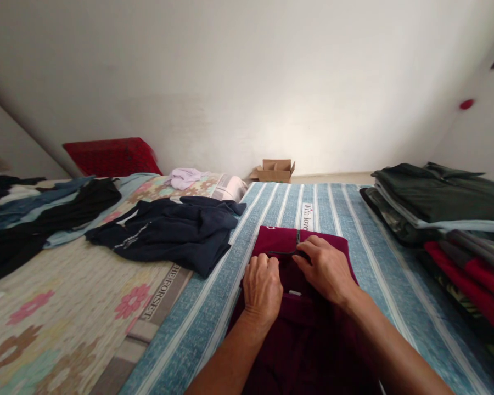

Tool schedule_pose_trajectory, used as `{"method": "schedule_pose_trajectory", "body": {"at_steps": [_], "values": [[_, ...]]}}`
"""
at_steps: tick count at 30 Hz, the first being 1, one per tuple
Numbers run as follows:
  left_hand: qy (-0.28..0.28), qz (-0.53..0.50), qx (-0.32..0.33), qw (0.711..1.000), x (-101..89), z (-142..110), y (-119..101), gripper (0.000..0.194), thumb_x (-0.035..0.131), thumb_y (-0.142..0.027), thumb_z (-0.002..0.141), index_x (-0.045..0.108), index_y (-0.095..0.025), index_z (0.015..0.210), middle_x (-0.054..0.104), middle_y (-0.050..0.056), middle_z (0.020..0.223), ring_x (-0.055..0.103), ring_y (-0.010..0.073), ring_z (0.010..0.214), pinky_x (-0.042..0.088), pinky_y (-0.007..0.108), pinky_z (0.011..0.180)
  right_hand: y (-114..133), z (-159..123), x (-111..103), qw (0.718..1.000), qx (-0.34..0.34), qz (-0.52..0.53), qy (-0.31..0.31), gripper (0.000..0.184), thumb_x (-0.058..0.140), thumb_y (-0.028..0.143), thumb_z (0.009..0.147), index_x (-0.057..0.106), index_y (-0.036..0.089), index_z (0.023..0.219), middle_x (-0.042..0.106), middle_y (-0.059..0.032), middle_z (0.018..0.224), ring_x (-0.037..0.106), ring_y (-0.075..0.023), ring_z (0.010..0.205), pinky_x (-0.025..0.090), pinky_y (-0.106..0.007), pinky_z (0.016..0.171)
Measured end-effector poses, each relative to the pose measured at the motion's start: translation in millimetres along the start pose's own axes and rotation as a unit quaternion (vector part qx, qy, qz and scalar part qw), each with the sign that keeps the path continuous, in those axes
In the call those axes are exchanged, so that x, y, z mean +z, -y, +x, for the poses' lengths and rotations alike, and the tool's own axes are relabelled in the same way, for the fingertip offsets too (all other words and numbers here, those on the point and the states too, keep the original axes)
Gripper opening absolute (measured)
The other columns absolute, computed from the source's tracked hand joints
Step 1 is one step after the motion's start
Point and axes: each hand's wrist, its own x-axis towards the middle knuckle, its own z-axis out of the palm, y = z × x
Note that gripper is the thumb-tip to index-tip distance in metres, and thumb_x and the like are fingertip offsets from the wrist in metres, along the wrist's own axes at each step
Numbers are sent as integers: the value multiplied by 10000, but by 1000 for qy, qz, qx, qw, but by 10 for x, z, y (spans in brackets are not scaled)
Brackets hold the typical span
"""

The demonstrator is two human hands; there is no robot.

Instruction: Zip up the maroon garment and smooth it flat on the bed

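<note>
A maroon zip-up jacket (300, 318) lies in front of me on a blue striped cover (379, 274), its upper part laid flat with a dark zip (298, 237) running down the middle. My left hand (264, 282) grips the fabric on the left of the neckline, fingers curled under. Across from it, my right hand (323, 269) pinches the collar just beside the zip. A small pale label shows inside the neck, between the two hands. The lower part of the jacket is dark and partly hidden by my forearms.
A navy garment (168, 227) lies loosely to the left on a flowered cover (78, 318). Black trousers (66, 216) and other clothes spread further left. Stacked folded clothes (440, 192) stand at right. A cardboard box (275, 173) and a red case (113, 156) are by the wall.
</note>
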Motion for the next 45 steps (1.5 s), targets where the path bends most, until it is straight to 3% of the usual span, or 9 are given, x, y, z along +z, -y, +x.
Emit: {"method": "schedule_pose_trajectory", "body": {"at_steps": [3, 6, 11, 16, 22, 27, 32, 40, 45], "values": [[1, -2, 1, 1000, -1, -7, -8, 193, 447, -91, 848, 602, -196, 800, 557, 61, 795, 503, 228, 809, 369, 337, 715, 68, 214, 19, 994, -76, 47, 63, 157, 516, 286, 864, 658, 223, 887, 622, -19, 969, 545, -154, 934, 379, -230, 753], [-4, -6, 7, 1000, 5, -17, -6, 198, 450, -83, 843, 609, -198, 817, 563, 59, 802, 502, 227, 816, 375, 334, 722, 86, 370, 70, 989, -85, 56, 109, 225, 470, 259, 878, 668, 198, 790, 635, -22, 910, 559, -143, 856, 373, -229, 739], [-10, -13, 22, 1000, 16, -30, 5, 192, 455, -76, 836, 598, -199, 803, 560, 54, 811, 500, 219, 824, 378, 330, 736, 61, 470, 123, 989, -42, 84, 119, 273, 444, 205, 850, 661, 159, 691, 644, -36, 852, 570, -129, 749, 381, -222, 693], [-16, -17, 32, 999, 4, -37, -10, 207, 443, -34, 812, 570, -192, 771, 555, 55, 795, 502, 222, 817, 384, 340, 729, 33, 479, 145, 988, -19, 99, 116, 255, 459, 179, 801, 676, 152, 669, 669, -53, 931, 590, -150, 844, 399, -216, 744], [27, 2, 24, 999, -68, -22, -108, 132, 475, -66, 810, 548, -175, 818, 563, 67, 830, 504, 242, 850, 393, 355, 735, 13, 473, 187, 987, 3, 114, 110, 244, 466, 179, 763, 686, 155, 659, 681, -59, 955, 598, -166, 879, 412, -228, 762], [22, 3, -7, 1000, -108, 93, -212, 147, 581, -241, 810, 521, -154, 912, 552, 83, 885, 496, 250, 879, 400, 362, 765, -65, 520, 205, 973, 12, 193, 122, 237, 472, 158, 745, 686, 152, 644, 692, -48, 816, 598, -170, 852, 424, -230, 763], [21, 0, 6, 1000, -47, 162, -174, 133, 547, -135, 806, 534, -149, 937, 555, 83, 880, 502, 246, 877, 407, 354, 772, -139, 559, 233, 964, -6, 238, 119, 236, 486, 156, 737, 676, 147, 597, 680, -32, 722, 593, -157, 760, 431, -230, 728], [7, -32, 14, 999, 22, 143, -62, 229, 504, -110, 829, 587, -166, 1034, 556, 53, 837, 525, 216, 857, 415, 317, 758, -263, 554, 296, 939, -31, 323, 111, 186, 548, 205, 729, 656, 148, 589, 646, -21, 675, 562, -152, 689, 434, -251, 648], [15, -42, 15, 999, 24, 157, -51, 187, 522, -143, 826, 612, -180, 986, 556, 48, 828, 525, 214, 855, 411, 310, 751, -358, 458, 266, 888, -20, 449, 101, 139, 596, 250, 703, 664, 154, 778, 618, -2, 714, 533, -128, 641, 433, -261, 619]]}}
